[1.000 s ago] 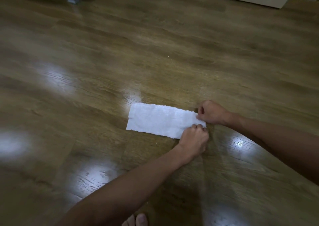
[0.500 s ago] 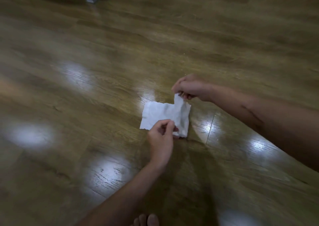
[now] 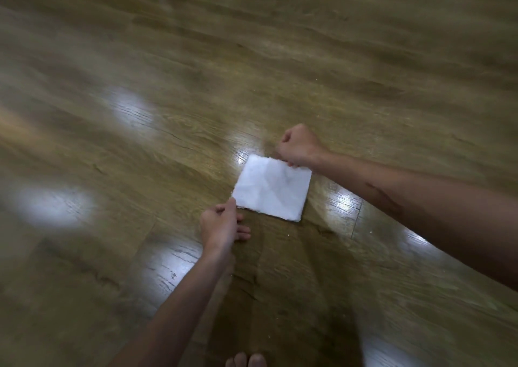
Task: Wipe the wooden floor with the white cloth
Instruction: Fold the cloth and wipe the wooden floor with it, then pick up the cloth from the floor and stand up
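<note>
The wooden floor [image 3: 308, 58] is blurring with glare. The left hand [image 3: 220, 226] is pinching the white cloth [image 3: 273, 188] at its near corner. The right hand [image 3: 298, 145] is gripping the far corner, its fingertips hidden.

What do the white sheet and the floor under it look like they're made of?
White folded cloth: thin and matte, with creases and a ragged fuzzy edge, so possibly paper towel or nonwoven fabric. Brown wooden floor: plank seams and grain under a glossy finish with bright reflections; wood or laminate, unclear.
</note>
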